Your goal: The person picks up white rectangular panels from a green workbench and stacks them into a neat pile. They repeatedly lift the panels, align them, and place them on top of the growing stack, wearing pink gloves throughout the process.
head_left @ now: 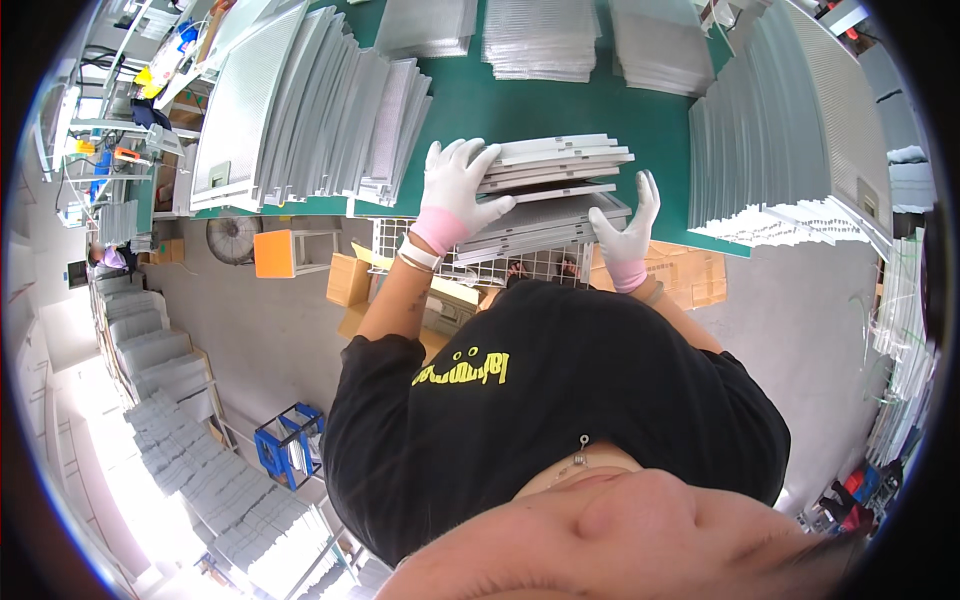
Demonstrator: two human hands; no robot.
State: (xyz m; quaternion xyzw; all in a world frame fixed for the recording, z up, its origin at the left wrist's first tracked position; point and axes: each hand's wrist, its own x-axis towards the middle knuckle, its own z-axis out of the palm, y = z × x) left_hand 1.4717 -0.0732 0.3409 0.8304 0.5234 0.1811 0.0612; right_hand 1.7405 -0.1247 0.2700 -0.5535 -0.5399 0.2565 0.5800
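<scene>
A loose stack of thin, white-framed rectangular panels (555,160) lies at the near edge of the green table, its layers slightly fanned. Under it, grey mesh-faced panels (540,225) jut toward me past the edge. My left hand (455,190), in a white glove with a pink cuff, is against the stack's left end, thumb spread from the fingers. By the right end stands my right hand (630,225), gloved alike, its fingers stretched upward and the thumb apart near the lower panels. Neither hand is closed round a panel. The left fingertips' contact is partly hidden.
Tall rows of upright panels stand on the table at left (300,120) and right (760,130). Flat mesh stacks (540,40) lie at the far side. Below the edge are a white wire rack (390,240), cardboard boxes (348,278) and an orange-topped stool (275,254).
</scene>
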